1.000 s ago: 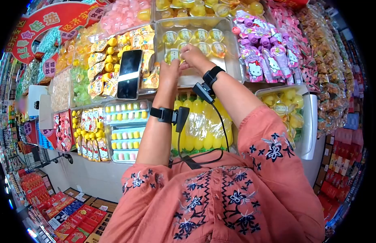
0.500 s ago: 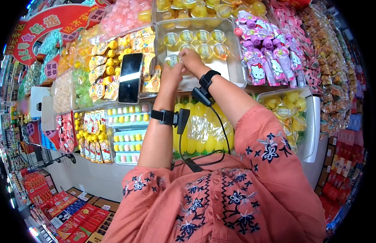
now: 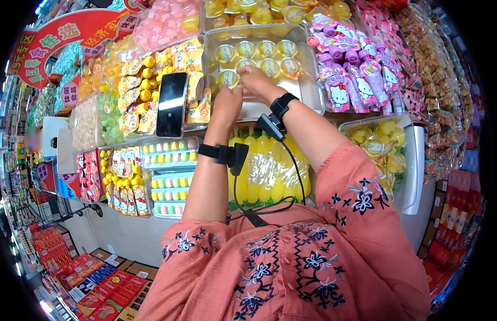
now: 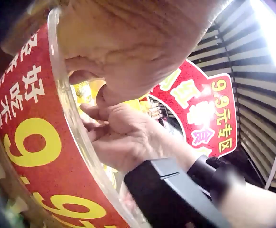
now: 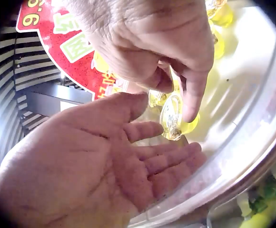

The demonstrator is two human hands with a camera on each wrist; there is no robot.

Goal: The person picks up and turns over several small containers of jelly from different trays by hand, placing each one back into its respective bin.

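Observation:
Several yellow jelly cups with printed clear lids stand in rows in a clear plastic bin [image 3: 312,91]. My right hand [image 3: 257,83] is at the nearest left one, a jelly cup [image 5: 172,116], its thumb and index finger about it in the right wrist view. My left hand [image 5: 88,152] lies just below, palm up with fingers extended, fingertips right at the same cup. From the left wrist view, the left hand [image 4: 133,42] overlaps the right hand [image 4: 128,135] and hides most of the cup.
A black phone [image 3: 172,104] lies on yellow-capped pouches [image 3: 144,80] left of the bin. Purple-capped pouches [image 3: 355,69] lie to the right. Long yellow packs [image 3: 262,166] sit below the forearms. Another tub of yellow jelly cups [image 3: 411,155] stands at the near right.
My left hand has drawn slightly nearer to my body, and the right hand's fingers have shifted a little at the nearest left cup. The phone and bins stay put.

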